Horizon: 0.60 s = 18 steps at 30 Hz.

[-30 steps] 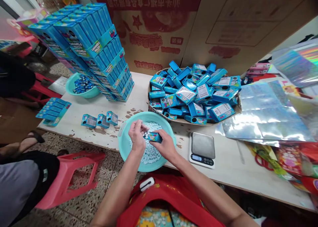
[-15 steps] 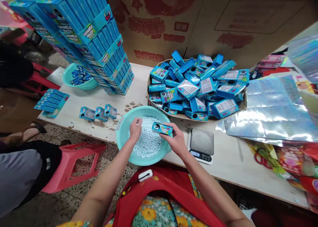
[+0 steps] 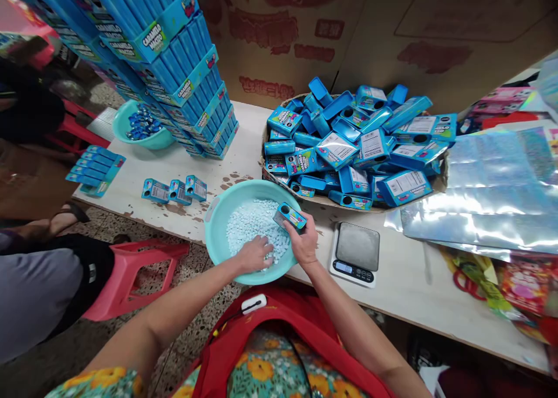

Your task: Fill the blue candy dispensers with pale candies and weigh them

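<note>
A small blue box [image 3: 293, 214] printed "Caramelo Macizo" is held tilted in my right hand [image 3: 305, 239], fingers wrapped round its right end. It is over the right part of a light turquoise basin [image 3: 217, 235]. Small pale candies [image 3: 246, 221] cover the bottom of that basin. My left hand [image 3: 254, 254] lies palm down on them at the near side. Its fingers are bent and a little apart, their tips among the candies. Several more blue boxes [image 3: 340, 148] fill a cardboard tray [image 3: 305, 199] behind the basin.
A digital scale [image 3: 358, 248] sits right of the basin. Three blue boxes [image 3: 178, 192] stand to the left, near a tall stack of packed boxes [image 3: 192, 90] and a bowl of wrapped sweets [image 3: 159, 139]. Shiny sheets [image 3: 471, 194] lie right. Someone sits beside a red stool [image 3: 131, 282].
My left hand has come down and toward me, from a closed pose above the basin to fingers in the candies. The box in my right hand has tilted more. The view has shifted slightly.
</note>
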Each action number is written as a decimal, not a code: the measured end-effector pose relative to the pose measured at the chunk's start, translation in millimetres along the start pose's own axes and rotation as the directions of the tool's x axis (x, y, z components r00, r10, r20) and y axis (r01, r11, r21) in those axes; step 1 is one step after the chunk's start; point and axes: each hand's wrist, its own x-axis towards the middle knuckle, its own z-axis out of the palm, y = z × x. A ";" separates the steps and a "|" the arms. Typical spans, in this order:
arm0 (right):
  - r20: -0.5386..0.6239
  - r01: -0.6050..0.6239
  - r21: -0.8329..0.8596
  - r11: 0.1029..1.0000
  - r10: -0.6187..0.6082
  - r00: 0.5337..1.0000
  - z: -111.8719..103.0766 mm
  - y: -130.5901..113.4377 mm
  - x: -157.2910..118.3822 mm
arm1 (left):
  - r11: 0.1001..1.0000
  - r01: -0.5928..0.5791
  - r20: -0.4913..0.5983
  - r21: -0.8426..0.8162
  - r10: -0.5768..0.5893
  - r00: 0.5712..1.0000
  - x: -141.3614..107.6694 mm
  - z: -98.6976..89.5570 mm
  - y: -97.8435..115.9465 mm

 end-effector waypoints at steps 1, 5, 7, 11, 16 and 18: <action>-0.003 -0.002 0.020 1.000 0.002 1.000 -0.1 -6.3 -0.5 | 0.992 0.090 -0.023 -0.090 -0.093 0.995 -3.0 -1.5 -4.9; 0.087 0.031 0.007 0.999 -0.032 0.996 2.9 -26.6 -3.0 | 0.907 0.289 -0.120 -0.305 -0.338 0.934 -0.6 -11.2 -19.1; 0.162 0.031 -0.035 0.999 -0.025 0.986 4.2 -28.7 -4.0 | 0.856 0.334 -0.153 -0.395 -0.419 0.895 1.0 -22.8 -17.5; 0.251 0.095 -0.072 0.993 -0.075 0.965 5.9 -22.4 -8.4 | 0.551 0.171 -0.196 -0.817 -0.543 0.817 -1.4 -58.8 8.7; 0.409 0.160 -0.102 0.982 -0.105 0.907 15.4 -24.6 -17.9 | 0.035 -0.393 -0.334 -0.919 -0.599 0.728 5.9 -92.7 45.8; 0.440 0.175 -0.115 0.978 -0.108 0.891 18.6 -30.4 -20.0 | -0.005 -0.496 -0.373 -0.868 -0.651 0.661 10.7 -97.2 51.7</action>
